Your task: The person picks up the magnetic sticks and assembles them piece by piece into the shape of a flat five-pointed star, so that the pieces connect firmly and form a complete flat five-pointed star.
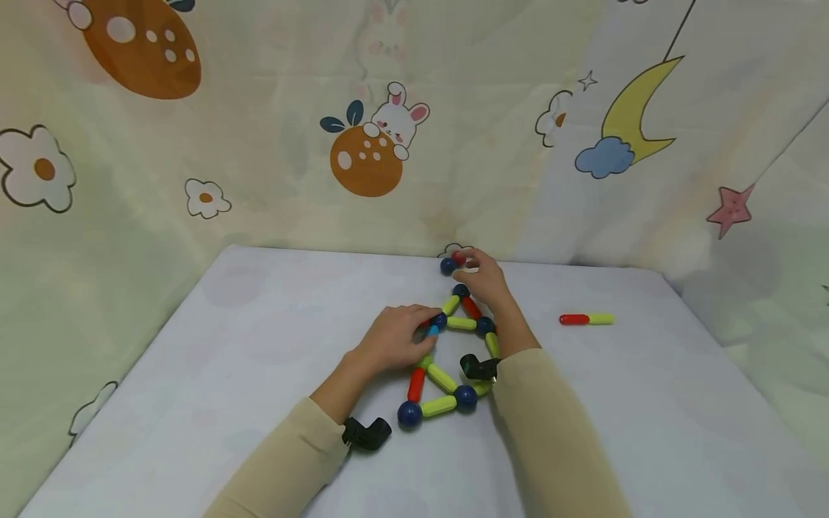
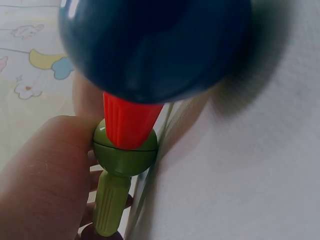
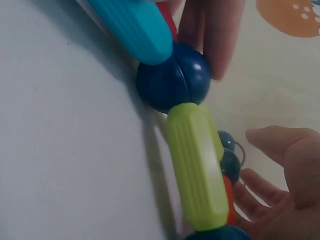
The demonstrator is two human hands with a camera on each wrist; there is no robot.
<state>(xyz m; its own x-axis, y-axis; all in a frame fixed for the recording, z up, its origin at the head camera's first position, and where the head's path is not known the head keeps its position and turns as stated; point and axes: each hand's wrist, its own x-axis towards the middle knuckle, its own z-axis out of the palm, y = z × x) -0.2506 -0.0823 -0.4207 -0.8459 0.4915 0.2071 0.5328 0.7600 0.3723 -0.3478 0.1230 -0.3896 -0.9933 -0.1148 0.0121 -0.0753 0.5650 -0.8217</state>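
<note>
A frame of magnetic sticks and balls lies on the table, with lime sticks [image 1: 439,406], red sticks [image 1: 416,385] and blue balls [image 1: 465,398]. My left hand [image 1: 396,337] grips its left side, the fingers at a blue ball [image 3: 174,77] with a cyan stick [image 3: 135,30] on it. Close to the left thumb is a green ball [image 2: 125,152] joined to a red stick [image 2: 131,120]. Beyond the frame's far tip, my right hand [image 1: 484,279] reaches to a loose red ball [image 1: 459,257], beside a loose blue ball [image 1: 447,267]. Thumb and fingers stand apart in the right wrist view.
A red stick [image 1: 573,319] and a lime stick [image 1: 602,319] lie end to end on the white table [image 1: 648,403], right of the frame. A printed cloth [image 1: 272,144] hangs behind the table's far edge. Each wrist carries a small black camera [image 1: 366,434].
</note>
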